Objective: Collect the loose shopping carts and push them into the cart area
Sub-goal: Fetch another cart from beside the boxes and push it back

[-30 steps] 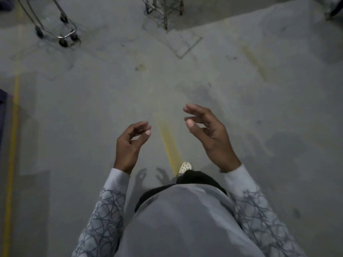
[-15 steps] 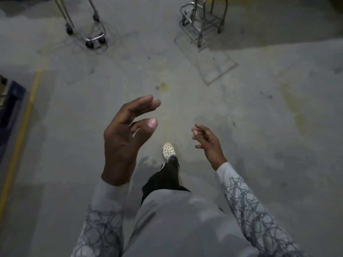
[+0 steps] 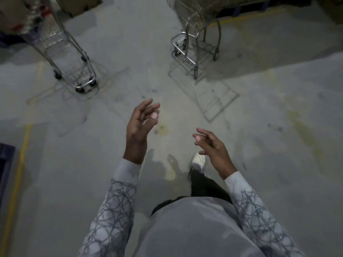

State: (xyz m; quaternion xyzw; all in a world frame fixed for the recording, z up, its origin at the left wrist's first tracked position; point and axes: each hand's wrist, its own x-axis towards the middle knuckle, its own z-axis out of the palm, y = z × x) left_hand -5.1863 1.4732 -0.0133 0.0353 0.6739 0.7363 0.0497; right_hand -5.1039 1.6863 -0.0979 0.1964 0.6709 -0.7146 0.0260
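Note:
Two metal shopping carts stand on the concrete floor ahead. The left cart point(image 3: 61, 51) sits at the upper left with its wheels toward me. The right cart point(image 3: 194, 38) sits at the upper middle, its basket cut off by the top edge. My left hand point(image 3: 141, 127) is raised in front of me with loosely curled fingers and holds nothing. My right hand point(image 3: 213, 149) is lower and to the right, fingers relaxed and spread, also empty. Both hands are well short of either cart.
A yellow floor line point(image 3: 18, 173) runs down the left side beside a dark blue object point(image 3: 5, 164) at the left edge. Boxes and wrapped goods point(image 3: 22, 17) stand behind the left cart. My white shoe point(image 3: 198, 160) steps on the bare floor between the carts.
I have walked forward: both carts are nearer and lower in view. My left hand has shifted right and up, my right hand has dropped slightly. Both stay empty.

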